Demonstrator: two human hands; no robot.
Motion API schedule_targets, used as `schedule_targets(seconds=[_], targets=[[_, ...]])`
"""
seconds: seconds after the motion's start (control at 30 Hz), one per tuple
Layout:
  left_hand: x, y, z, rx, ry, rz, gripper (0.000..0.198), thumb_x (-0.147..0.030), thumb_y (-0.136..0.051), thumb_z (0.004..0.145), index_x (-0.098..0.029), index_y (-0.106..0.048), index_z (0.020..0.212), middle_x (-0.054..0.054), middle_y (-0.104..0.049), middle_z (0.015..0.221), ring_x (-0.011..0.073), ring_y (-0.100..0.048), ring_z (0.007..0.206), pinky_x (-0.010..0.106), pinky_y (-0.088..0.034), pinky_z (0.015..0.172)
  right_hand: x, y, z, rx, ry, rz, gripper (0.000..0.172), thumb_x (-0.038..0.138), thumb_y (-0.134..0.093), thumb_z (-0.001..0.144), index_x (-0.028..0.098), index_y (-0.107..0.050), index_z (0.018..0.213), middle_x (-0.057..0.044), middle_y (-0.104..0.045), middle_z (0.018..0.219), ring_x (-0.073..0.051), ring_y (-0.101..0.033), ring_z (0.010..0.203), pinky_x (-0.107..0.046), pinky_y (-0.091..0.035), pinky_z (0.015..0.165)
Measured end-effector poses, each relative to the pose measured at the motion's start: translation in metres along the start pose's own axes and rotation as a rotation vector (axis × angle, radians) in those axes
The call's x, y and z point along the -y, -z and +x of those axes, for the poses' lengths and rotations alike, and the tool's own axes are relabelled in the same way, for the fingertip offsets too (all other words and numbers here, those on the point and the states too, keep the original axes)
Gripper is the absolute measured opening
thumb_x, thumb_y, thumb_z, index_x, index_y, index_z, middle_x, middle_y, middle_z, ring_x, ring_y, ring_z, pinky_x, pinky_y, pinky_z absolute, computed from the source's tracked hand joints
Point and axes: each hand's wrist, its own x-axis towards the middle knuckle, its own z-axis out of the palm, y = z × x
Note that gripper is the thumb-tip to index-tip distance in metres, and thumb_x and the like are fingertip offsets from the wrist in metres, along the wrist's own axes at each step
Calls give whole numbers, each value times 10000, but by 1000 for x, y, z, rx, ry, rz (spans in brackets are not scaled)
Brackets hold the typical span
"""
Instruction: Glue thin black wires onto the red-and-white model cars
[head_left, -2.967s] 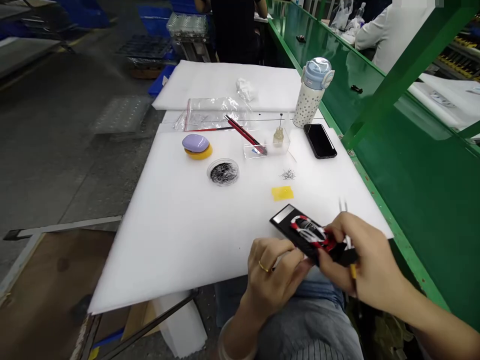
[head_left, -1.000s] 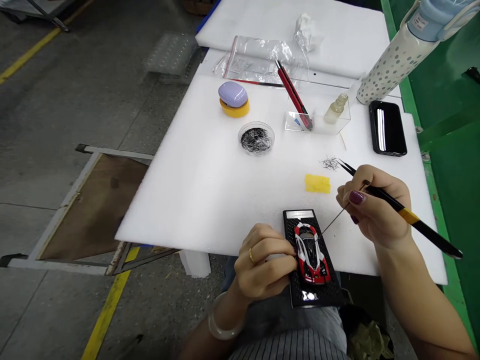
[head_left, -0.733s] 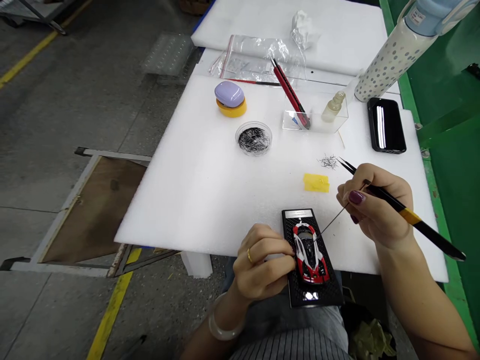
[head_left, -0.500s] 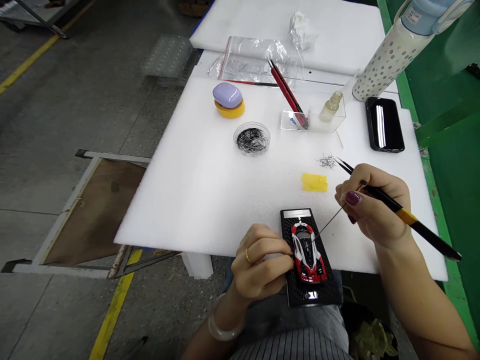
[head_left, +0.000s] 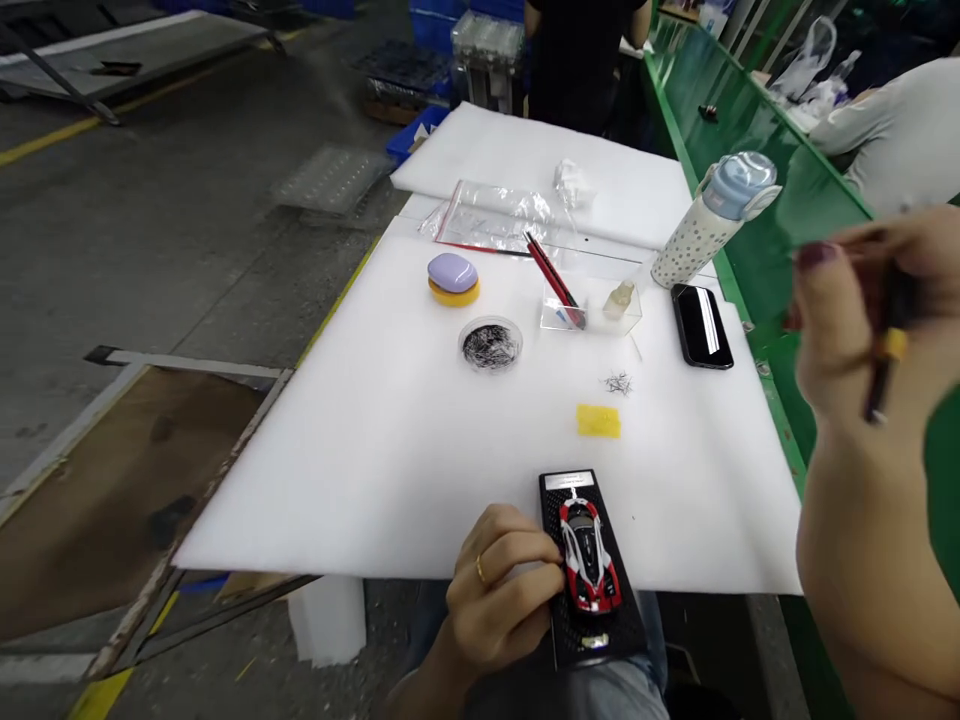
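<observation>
My left hand [head_left: 499, 590] grips the side of a black carbon-patterned display plate [head_left: 592, 640] at the front edge of the white foam sheet [head_left: 360, 510]. A red-and-white model sports car [head_left: 589, 557] sits on that plate, touching my fingers. My right hand [head_left: 862, 330] is raised and blurred at the far right, well away from the car. It holds black tweezers with a yellow band [head_left: 889, 340]. Their tips are hidden. A yellow sponge [head_left: 598, 421] and a small pile of dark fibres [head_left: 618, 383] lie on the foam between my hands.
On the foam stand a dish of black bristles [head_left: 490, 346], a purple-and-yellow case [head_left: 453, 273], a transparent box [head_left: 592, 310] with red tweezers [head_left: 551, 275], and a phone [head_left: 701, 325]. A dotted bottle [head_left: 705, 235] stands behind. A person [head_left: 577, 40] stands beyond.
My right hand has lifted up and right, away from the car, and the thin wire near the car is gone. The view has swung back, showing more of the table. My left hand still holds the plate.
</observation>
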Motion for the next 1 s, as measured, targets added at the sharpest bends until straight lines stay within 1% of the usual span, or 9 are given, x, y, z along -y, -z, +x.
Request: schedule_targets(seconds=[0.13, 0.23, 0.3, 0.47, 0.63, 0.7, 0.8, 0.87, 1.0], targets=[[-1, 1, -1, -9, 3, -17, 177, -41, -508, 967, -118, -614, 848, 55, -647, 825, 143, -549, 770, 299, -491, 647, -13, -39, 19, 146, 61, -22, 143, 241, -635, 862, 240, -573, 733, 48, -467, 527, -110, -387, 457, -292, -296, 506], [0, 0, -3, 12, 22, -23, 190, -41, -495, 968, -133, -616, 854, 52, -645, 829, 147, -554, 781, 301, -496, 670, -26, -62, 17, 266, -18, -106, 162, 284, -647, 891, 246, -577, 750, 26, -531, 541, -137, -447, 481, -311, -337, 549], [1, 0, -4, 13, 30, -26, 187, -38, -494, 964, -133, -619, 861, 54, -647, 844, 151, -559, 801, 302, -502, 688, -32, -68, 16, 328, -67, -150, 179, 360, -691, 885, 247, -605, 776, 9, -576, 570, -164, -492, 509, -325, -358, 572], [1, 2, -3, 2, 23, -36, 180, -39, -494, 967, -120, -633, 886, 60, -651, 872, 150, -576, 828, 300, -518, 708, -28, -44, 15, 418, -136, 34, 384, 609, -607, 934, 230, -663, 893, -1, -617, 571, -174, -532, 506, -334, -395, 571], [1, 2, -1, 3, 27, -42, 169, -27, -515, 959, -123, -631, 882, 52, -642, 880, 140, -573, 826, 287, -524, 705, -34, -17, -22, 487, -465, 428, 641, 811, -381, 930, 255, -695, 983, -44, -671, 698, -193, -606, 608, -346, -475, 594], [1, 3, -2, 14, 36, -47, 160, -28, -525, 961, -121, -632, 888, 53, -640, 898, 140, -574, 838, 289, -523, 713, -45, -17, -47, 480, -549, 469, 620, 818, -462, 896, 255, -702, 993, -61, -709, 842, -204, -657, 740, -363, -523, 679], [2, 4, -4, 44, 42, -67, 146, -52, -532, 976, -114, -637, 897, 59, -634, 918, 144, -571, 854, 303, -520, 723, -57, -24, -77, 542, -642, 430, 541, 716, -733, 784, 238, -728, 1038, -74, -740, 994, -215, -675, 869, -383, -550, 777], [3, 4, -6, 55, 41, -80, 123, -64, -553, 975, -109, -642, 903, 64, -631, 933, 151, -570, 862, 313, -517, 722, -58, -30, -86, 583, -669, 430, 529, 685, -786, 746, 220, -757, 997, -76, -744, 947, -209, -667, 846, -379, -550, 777], [4, 5, -10, 62, 46, -75, 93, -94, -586, 971, -112, -645, 902, 69, -629, 949, 159, -572, 862, 324, -511, 712, -52, -37, -89, 606, -726, 507, 574, 760, -682, 796, 192, -726, 722, -53, -662, 675, -145, -560, 603, -317, -473, 573]])
